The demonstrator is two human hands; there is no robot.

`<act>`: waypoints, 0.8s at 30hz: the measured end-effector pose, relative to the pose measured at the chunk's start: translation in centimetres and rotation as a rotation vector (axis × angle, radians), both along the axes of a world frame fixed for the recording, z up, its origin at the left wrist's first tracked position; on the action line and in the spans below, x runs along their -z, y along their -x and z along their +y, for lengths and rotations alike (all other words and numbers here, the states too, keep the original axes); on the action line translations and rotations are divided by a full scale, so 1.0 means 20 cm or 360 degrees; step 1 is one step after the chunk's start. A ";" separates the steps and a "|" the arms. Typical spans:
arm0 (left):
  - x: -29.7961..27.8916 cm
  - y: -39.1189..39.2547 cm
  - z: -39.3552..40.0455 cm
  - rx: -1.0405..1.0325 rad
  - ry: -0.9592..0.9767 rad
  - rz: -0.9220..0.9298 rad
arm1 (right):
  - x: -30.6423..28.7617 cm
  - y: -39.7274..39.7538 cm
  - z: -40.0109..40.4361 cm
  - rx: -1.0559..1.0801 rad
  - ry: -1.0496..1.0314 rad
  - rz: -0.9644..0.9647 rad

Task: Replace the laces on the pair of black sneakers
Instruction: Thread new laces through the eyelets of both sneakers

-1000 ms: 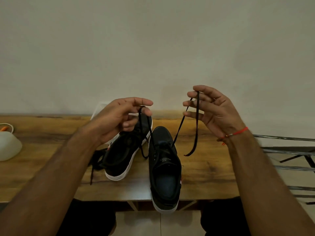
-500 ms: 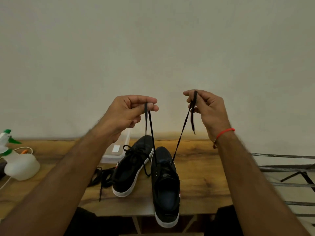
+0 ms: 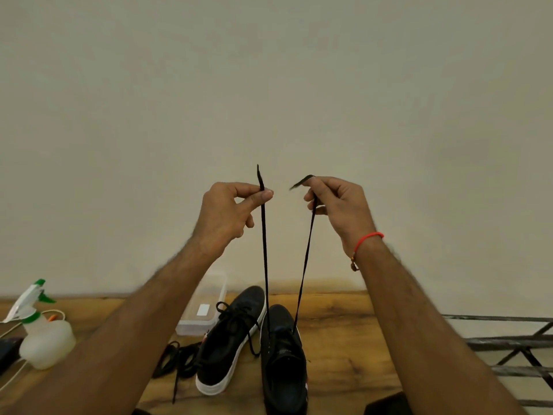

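Far left on the wooden table (image 3: 344, 348): spray bottle (image 3: 42, 333), then a loose black lace pile (image 3: 176, 359) and clear plastic box (image 3: 203, 313) lower centre. Laced sneaker (image 3: 230, 339) sits beside the near sneaker (image 3: 282, 360), lower centre. Mid-frame, left hand (image 3: 227, 211) pinches one end of the black lace (image 3: 264, 253), right hand (image 3: 338, 205) pinches the other; both strands run taut down to the near sneaker.

Grainy wooden table (image 3: 344, 339) (matt black sneakers (image 3: 284, 363)).
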State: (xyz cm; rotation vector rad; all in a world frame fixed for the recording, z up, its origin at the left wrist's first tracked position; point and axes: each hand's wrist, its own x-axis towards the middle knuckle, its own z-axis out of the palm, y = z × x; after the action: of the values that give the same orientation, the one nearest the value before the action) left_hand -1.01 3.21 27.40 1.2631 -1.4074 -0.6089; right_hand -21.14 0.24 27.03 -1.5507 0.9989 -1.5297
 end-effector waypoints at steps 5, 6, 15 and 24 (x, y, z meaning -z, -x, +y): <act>-0.13 0.05 0.02 0.0003 0.0112 0.0042 | -0.07 -0.04 0.03 -0.0035 0.0005 -0.0031; -0.16 0.05 0.03 0.0000 0.0124 0.0043 | -0.09 -0.05 0.04 -0.0037 0.0018 -0.0034; -0.25 0.09 0.03 -0.0097 0.0258 0.0024 | -0.18 -0.08 0.08 -0.0081 0.0082 -0.0007; -0.27 0.11 0.01 -0.0068 0.0200 0.0052 | -0.21 -0.07 0.08 -0.0006 0.0128 0.0133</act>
State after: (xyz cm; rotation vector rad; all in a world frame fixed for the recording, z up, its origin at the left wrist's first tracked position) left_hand -3.25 3.42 32.83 1.1755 -1.3673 -0.5022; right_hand -19.66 1.91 31.32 -1.6840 0.9906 -1.5297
